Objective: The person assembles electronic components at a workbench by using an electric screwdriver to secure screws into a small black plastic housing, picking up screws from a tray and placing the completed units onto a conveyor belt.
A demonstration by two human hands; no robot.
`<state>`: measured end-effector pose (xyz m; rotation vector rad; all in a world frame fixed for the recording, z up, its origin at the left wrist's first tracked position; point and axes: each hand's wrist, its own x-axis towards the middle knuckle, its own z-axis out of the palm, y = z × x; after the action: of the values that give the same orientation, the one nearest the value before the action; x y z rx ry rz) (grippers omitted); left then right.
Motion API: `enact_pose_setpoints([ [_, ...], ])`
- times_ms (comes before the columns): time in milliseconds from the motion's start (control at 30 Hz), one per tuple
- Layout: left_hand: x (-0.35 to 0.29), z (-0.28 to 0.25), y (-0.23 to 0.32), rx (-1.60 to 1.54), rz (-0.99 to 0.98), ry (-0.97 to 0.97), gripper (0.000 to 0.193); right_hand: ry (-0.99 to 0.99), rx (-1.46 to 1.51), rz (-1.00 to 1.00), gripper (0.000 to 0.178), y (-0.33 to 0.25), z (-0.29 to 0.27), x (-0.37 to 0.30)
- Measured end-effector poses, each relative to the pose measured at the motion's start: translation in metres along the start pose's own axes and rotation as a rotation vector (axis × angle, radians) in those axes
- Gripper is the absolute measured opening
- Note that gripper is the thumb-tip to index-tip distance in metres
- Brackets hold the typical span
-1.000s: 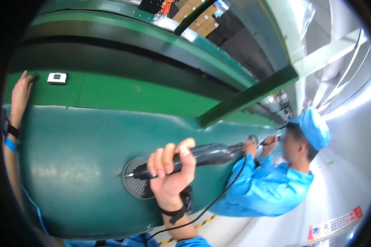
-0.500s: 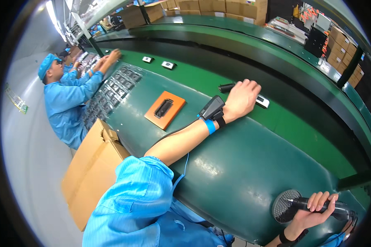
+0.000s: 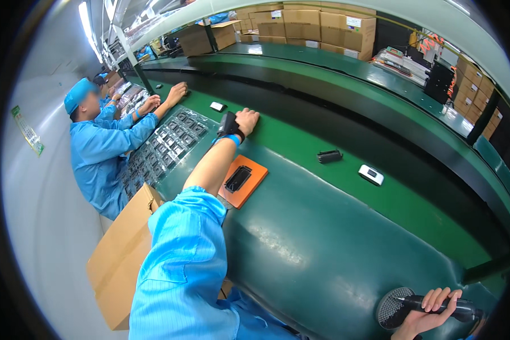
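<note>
My left hand (image 3: 247, 119) reaches far out and lies palm down on the green conveyor belt (image 3: 345, 187), fingers bent, nothing visible under it. It wears a black wrist device and a blue band. A small white device (image 3: 217, 106) lies just beyond it. Beside my forearm sits an orange tray (image 3: 254, 184) holding a black part (image 3: 238, 178). At the lower right, my right hand (image 3: 430, 311) grips a black rod-shaped power tool (image 3: 462, 309) next to a round mesh disc (image 3: 392, 309) set in the bench.
A black part (image 3: 329, 155) and a white device (image 3: 371, 174) lie farther along the belt. A co-worker in blue (image 3: 99, 147) works at the left beside a grid tray of several dark parts (image 3: 167, 144). An open cardboard box (image 3: 122, 260) stands below; cartons (image 3: 323, 25) line the far shelf.
My view has swung from the right end to the left end of the bench. My left hand has moved along the belt, away from the black part. My right hand still grips the tool.
</note>
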<state>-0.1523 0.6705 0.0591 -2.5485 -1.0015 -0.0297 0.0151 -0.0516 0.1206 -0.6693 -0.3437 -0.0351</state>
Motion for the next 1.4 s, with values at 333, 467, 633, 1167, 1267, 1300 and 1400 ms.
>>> enact_pose_setpoints([
  [333, -0.009, -0.019, -0.016, 0.063, 0.056, -0.006, 0.015, 0.045, -0.043, 0.113, 0.017, -0.005, 0.024, -0.010],
  [467, -0.027, -0.068, 0.038, -0.080, 0.264, 0.344, 0.011, -0.144, 0.016, 0.008, 0.014, -0.015, 0.007, -0.006],
  [633, -0.135, -0.204, 0.211, -0.563, 0.965, 0.408, 0.024, -0.488, -0.162, 0.039, 0.006, -0.038, 0.036, 0.012],
  [1167, -0.319, -0.219, 0.326, -0.850, 1.210, 0.049, 0.040, -0.525, -0.450, 0.073, 0.028, -0.041, 0.003, 0.007],
  [1267, -0.320, -0.207, 0.332, -0.869, 1.217, 0.124, 0.039, -0.530, -0.431, 0.103, 0.029, -0.037, -0.003, 0.011],
  [1300, -0.320, -0.208, 0.334, -0.892, 1.227, 0.110, 0.047, -0.521, -0.433, 0.127, 0.029, -0.037, 0.002, 0.010],
  [1400, -0.319, -0.209, 0.336, -0.912, 1.222, 0.102, 0.056, -0.510, -0.441, 0.174, 0.029, -0.032, -0.002, 0.012],
])
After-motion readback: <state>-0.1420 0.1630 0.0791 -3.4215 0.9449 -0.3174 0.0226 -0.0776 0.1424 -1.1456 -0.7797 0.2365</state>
